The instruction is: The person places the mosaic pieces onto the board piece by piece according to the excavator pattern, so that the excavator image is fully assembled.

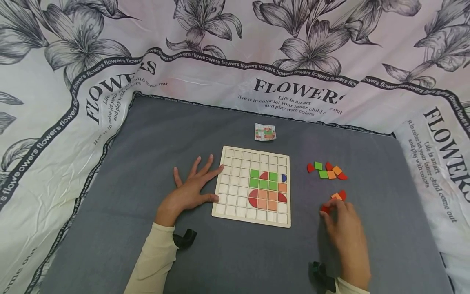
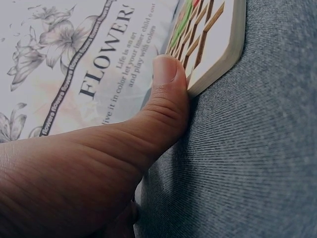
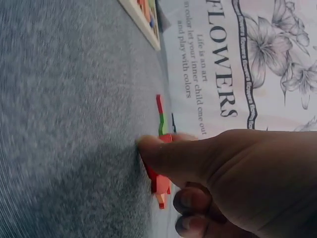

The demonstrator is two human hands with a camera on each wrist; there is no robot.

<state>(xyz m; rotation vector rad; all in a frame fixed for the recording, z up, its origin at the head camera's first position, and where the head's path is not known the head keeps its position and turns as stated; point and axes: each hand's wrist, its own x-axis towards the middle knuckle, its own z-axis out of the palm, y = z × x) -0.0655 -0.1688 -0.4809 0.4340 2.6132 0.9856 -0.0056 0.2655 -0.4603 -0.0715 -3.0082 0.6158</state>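
Observation:
A square wooden grid board (image 1: 231, 190) lies on the grey cloth, with green, red, orange and blue pieces in some of its cells. My left hand (image 1: 191, 190) is spread at the board's left side, thumb (image 2: 166, 82) against the edge and a fingertip touching the rim higher up. To the right of the board, my right hand (image 1: 345, 230) pinches a red quarter-circle piece (image 1: 325, 209) between thumb and fingers, close over the cloth. Just beyond its fingertips lie an orange square piece (image 1: 335, 196) and another red rounded piece (image 1: 342, 194).
A loose group of pieces, including a green square (image 1: 318, 165) and an orange square (image 1: 331, 174), lies right of the board. Behind the board is a small printed pattern card (image 1: 265, 132). Flower-printed fabric (image 1: 213, 81) rises around the grey cloth (image 1: 154, 134).

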